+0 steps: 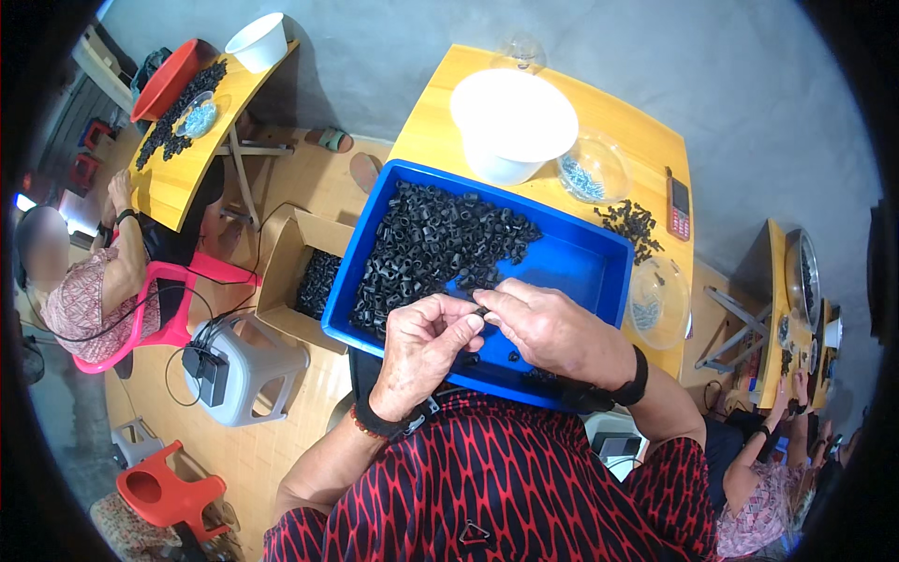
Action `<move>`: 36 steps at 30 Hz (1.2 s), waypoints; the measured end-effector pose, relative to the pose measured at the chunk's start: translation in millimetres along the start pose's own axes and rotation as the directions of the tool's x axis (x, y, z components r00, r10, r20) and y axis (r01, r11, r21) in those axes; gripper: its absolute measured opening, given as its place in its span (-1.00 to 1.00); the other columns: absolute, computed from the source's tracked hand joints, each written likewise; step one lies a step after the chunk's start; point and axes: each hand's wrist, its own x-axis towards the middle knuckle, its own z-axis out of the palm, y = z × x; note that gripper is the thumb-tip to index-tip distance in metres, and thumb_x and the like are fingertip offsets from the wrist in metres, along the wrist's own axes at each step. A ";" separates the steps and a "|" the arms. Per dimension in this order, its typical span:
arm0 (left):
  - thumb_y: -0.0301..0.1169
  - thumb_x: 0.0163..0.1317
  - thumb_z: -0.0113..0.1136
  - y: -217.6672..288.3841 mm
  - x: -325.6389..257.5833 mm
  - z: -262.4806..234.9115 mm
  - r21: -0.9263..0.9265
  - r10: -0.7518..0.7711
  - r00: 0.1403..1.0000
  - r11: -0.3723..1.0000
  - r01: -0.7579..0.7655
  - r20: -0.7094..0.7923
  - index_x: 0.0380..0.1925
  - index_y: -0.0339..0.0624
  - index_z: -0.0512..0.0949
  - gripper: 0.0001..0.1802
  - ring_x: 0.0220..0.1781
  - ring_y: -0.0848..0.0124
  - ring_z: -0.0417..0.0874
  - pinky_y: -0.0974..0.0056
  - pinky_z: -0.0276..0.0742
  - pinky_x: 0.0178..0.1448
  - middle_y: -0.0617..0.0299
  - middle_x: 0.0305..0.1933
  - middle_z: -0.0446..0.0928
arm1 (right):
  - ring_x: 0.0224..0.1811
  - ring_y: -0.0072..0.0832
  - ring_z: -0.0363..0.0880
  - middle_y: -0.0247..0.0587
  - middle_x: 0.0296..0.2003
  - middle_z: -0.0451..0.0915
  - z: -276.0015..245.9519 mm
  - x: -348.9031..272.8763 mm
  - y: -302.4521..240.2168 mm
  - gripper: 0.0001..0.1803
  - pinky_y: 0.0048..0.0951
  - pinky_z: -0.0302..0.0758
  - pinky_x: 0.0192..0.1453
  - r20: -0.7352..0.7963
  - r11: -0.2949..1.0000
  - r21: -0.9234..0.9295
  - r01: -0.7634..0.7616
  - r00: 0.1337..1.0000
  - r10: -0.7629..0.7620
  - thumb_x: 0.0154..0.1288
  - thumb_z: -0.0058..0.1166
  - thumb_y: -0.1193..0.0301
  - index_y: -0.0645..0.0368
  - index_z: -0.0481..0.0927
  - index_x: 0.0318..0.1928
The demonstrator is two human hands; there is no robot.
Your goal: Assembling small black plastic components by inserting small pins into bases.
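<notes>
Hands: I see my left hand (426,351) and right hand (552,328) meeting over the tray, fingertips pinched shut on one small black part (481,310).
Tray: one blue tray (581,267), heaped with black parts (431,248).
Bowls: one white bowl (513,122), two clear ones.
Box: one open cardboard box (300,272), left of tray.

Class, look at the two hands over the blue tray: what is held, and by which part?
A small black part, pinched between fingertips of left hand and right hand; which part cannot be told.
</notes>
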 end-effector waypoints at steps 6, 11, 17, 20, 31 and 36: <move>-0.56 0.33 0.26 3.2 2.0 1.2 -0.124 -0.041 0.999 0.991 0.043 0.014 -0.19 -0.37 0.60 -0.89 -0.31 0.41 0.72 0.33 0.72 -0.17 0.08 -0.26 0.69 | -0.25 0.02 0.60 0.12 -0.24 0.49 1.7 -0.9 -5.2 -0.59 -0.15 0.57 -0.21 0.016 0.998 -0.014 -0.056 0.998 0.056 0.26 0.10 0.59 0.53 0.44 0.10; -0.55 0.33 0.26 3.1 3.7 -1.1 -0.115 -0.043 0.999 0.992 0.046 0.026 -0.20 -0.35 0.60 -0.90 -0.31 0.40 0.73 0.31 0.73 -0.17 0.09 -0.28 0.69 | -0.25 0.02 0.60 0.13 -0.26 0.49 4.0 -0.2 -9.5 -0.58 -0.16 0.58 -0.20 0.002 0.997 -0.065 -0.041 0.999 0.042 0.27 0.13 0.54 0.54 0.43 0.09; -0.57 0.33 0.23 -1.1 4.5 -3.7 -0.128 -0.020 1.000 0.991 0.021 0.014 -0.25 -0.33 0.60 -0.95 -0.31 0.47 0.68 0.37 0.67 -0.16 0.18 -0.32 0.67 | -0.25 0.03 0.60 0.13 -0.29 0.52 7.4 3.8 -11.2 -0.54 -0.11 0.58 -0.17 -0.084 0.995 -0.029 -0.091 0.993 0.089 0.26 0.23 0.42 0.49 0.45 0.06; -0.58 0.32 0.23 1.3 4.4 -0.3 -0.116 -0.023 1.000 0.993 0.021 -0.012 -0.27 -0.32 0.60 -0.97 -0.29 0.50 0.66 0.40 0.62 -0.13 0.20 -0.32 0.66 | -0.26 0.04 0.61 0.12 -0.31 0.55 5.2 5.6 -8.7 -0.58 -0.08 0.57 -0.18 -0.076 0.992 0.003 -0.125 0.989 0.125 0.24 0.28 0.34 0.42 0.47 -0.07; -0.57 0.29 0.30 4.1 1.6 5.7 0.054 0.006 0.998 0.999 -0.003 -0.058 -0.24 -0.33 0.63 -0.92 -0.22 0.60 0.60 0.45 0.55 -0.08 0.28 -0.26 0.65 | -0.33 0.07 0.63 0.09 -0.37 0.58 16.8 4.4 1.2 -0.67 -0.04 0.59 -0.28 0.020 0.975 -0.140 -0.171 0.984 0.175 0.26 0.24 0.29 0.32 0.47 -0.24; -0.56 0.28 0.31 -0.2 2.2 0.6 0.079 0.018 1.000 0.997 -0.017 -0.010 -0.24 -0.32 0.64 -0.91 -0.23 0.60 0.59 0.45 0.54 -0.09 0.29 -0.27 0.64 | -0.34 0.06 0.64 0.10 -0.37 0.58 23.4 4.5 5.4 -0.70 -0.07 0.60 -0.28 -0.127 0.988 -0.109 -0.107 0.988 0.093 0.27 0.22 0.35 0.33 0.46 -0.19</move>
